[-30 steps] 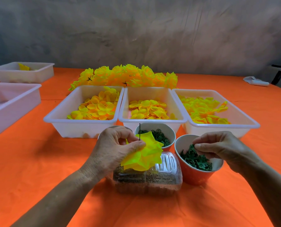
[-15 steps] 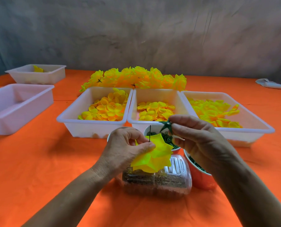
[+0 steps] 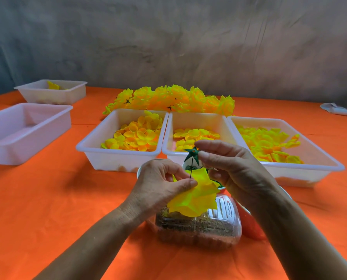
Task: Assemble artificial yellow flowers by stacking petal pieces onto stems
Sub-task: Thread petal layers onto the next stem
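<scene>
— Well, where is the flower now?

— The left hand (image 3: 160, 184) pinches the yellow petal stack (image 3: 194, 197) with thumb and fingers, above the clear container (image 3: 198, 229) on the worktop (image 3: 47, 199). The thin stem (image 3: 191, 168) stands up out of the petals.

— And the other hand?

— The right hand (image 3: 233, 170) pinches a green star piece (image 3: 192, 152) at the top of the stem.

— How will they handle?

— I think the petals are very light and soft, and crush easily, so hold them near the stem. The stem looks stiff but thin; the small star can slip, so grip its edge.
</scene>
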A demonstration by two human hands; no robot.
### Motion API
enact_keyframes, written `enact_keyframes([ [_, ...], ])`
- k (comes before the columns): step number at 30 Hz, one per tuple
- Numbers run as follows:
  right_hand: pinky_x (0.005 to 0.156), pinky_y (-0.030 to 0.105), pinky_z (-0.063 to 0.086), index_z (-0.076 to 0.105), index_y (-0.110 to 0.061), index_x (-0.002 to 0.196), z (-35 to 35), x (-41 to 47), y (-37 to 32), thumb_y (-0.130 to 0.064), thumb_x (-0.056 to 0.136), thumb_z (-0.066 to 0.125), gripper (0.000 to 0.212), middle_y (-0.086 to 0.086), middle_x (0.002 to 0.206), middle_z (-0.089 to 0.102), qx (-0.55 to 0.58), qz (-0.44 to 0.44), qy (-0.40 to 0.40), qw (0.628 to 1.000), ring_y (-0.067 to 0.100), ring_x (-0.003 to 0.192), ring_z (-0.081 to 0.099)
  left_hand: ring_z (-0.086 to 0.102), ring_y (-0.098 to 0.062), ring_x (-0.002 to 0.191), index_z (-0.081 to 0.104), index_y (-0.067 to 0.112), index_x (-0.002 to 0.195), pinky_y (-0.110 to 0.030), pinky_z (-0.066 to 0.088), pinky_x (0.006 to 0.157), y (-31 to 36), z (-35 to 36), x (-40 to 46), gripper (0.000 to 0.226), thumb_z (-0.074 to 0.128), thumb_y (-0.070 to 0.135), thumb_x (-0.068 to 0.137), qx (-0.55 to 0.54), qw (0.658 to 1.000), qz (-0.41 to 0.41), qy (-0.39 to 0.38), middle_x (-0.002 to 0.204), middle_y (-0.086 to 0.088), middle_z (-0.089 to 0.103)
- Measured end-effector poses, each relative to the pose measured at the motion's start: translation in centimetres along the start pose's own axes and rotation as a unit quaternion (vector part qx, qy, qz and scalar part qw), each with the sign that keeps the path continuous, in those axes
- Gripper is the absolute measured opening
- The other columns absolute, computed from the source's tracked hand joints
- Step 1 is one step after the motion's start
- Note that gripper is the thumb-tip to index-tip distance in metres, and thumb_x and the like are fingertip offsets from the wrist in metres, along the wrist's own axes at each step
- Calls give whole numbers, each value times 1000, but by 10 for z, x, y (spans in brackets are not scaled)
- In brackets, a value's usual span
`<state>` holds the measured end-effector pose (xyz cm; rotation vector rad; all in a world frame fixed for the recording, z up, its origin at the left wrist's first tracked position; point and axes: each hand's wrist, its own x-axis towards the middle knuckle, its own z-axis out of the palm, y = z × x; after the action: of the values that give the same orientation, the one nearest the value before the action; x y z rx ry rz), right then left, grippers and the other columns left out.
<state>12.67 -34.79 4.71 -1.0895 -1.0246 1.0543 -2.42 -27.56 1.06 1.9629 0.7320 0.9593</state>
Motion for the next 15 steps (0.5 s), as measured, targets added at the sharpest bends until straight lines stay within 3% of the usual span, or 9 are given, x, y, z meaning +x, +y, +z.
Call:
enact_keyframes([
  [7,43,12,36,78,-23,81,-2,1,1,-22,56,74,25,-5,72,70,-27,14,4,1000,-1,55,54,38,-8,58,74,23,66,-23,32,57,5,-6,-1,9,81,19,69,-51,998,-34,-7,58,8,48],
  [9,43,13,36,78,-22,81,-4,1,1,-21,56,74,25,-5,72,70,-17,15,-3,1000,-2,54,53,44,-10,62,76,20,73,-24,36,60,9,-9,-3,5,77,15,74,-84,996,-38,-9,62,4,55],
  [12,42,13,35,78,-21,80,-5,1,1,-21,54,75,26,-4,71,70,-17,17,-11,1000,-2,53,52,61,-3,70,77,24,70,-16,44,68,18,-13,-1,22,68,7,81,-156,986,-53,23,72,5,71],
  [15,42,13,35,78,-21,79,-6,1,1,-21,53,75,26,-4,71,69,-23,22,-10,999,-2,52,51,59,0,72,75,30,62,-24,42,76,28,-15,1,11,73,28,72,-188,977,-91,31,69,10,70],
])
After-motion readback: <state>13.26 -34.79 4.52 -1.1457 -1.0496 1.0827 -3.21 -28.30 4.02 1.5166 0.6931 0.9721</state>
